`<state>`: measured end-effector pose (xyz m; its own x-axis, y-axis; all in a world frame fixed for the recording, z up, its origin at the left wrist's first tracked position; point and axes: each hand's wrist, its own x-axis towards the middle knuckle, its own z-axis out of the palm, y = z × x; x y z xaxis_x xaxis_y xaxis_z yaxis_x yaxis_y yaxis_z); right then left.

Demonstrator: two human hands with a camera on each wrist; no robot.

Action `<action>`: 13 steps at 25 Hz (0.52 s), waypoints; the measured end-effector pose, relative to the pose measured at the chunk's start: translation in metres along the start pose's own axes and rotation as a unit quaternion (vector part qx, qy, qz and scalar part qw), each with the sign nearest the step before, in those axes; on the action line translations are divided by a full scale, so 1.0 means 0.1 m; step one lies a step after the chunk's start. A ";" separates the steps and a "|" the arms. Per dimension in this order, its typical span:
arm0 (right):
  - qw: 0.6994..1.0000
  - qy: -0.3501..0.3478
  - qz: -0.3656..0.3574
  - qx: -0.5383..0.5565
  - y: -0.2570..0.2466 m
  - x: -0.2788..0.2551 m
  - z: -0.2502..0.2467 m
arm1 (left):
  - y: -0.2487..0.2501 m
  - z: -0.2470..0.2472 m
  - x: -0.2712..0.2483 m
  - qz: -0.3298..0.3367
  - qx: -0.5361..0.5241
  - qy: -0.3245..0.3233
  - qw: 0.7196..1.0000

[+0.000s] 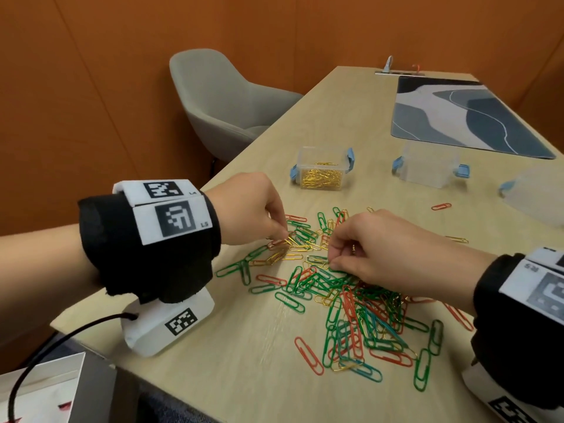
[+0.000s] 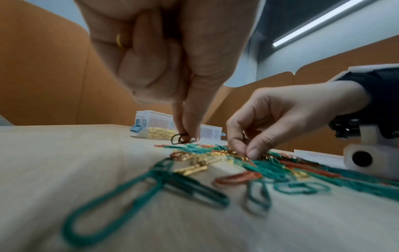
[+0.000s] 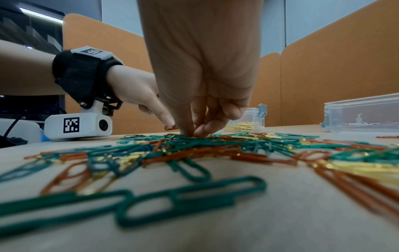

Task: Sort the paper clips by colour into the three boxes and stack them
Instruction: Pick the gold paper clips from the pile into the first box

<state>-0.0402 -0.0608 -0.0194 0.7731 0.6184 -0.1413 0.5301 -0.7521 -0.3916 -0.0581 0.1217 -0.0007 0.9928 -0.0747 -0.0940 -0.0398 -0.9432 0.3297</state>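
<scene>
A pile of green, red and gold paper clips (image 1: 351, 294) is spread over the wooden table (image 1: 244, 361). My left hand (image 1: 282, 236) reaches down at the pile's far left edge. Thumb and forefinger pinch one clip (image 2: 183, 138), lifted just off the table and dark brownish in shadow. Something gold (image 2: 118, 41) shows inside its curled fingers. My right hand (image 1: 331, 264) pinches at clips in the middle of the pile (image 3: 192, 133), with a gold glint (image 1: 353, 248) in its palm. One clear box (image 1: 320, 172) holds gold clips; a second box (image 1: 430, 166) looks empty.
A third clear box (image 1: 537, 196) sits blurred at the right edge. A blue patterned mat (image 1: 464, 117) lies at the back right. A grey chair (image 1: 219, 96) stands beyond the table's left edge. Stray clips (image 1: 441, 206) lie near the boxes.
</scene>
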 end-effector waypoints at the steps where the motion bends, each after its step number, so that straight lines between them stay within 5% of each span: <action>1: 1.000 -0.001 -0.001 -0.005 0.01 0.00 0.00 | -0.02 -0.02 0.01 -0.004 -0.004 0.012 1.000; 13: 0.999 0.020 -0.013 0.023 0.02 0.01 0.00 | 0.01 0.06 -0.05 0.009 0.014 -0.040 0.999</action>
<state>-0.0381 -0.0619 -0.0200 0.7730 0.6273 -0.0943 0.5344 -0.7241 -0.4361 -0.0634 0.1194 -0.0057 0.9798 -0.1156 -0.1634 -0.0611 -0.9502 0.3057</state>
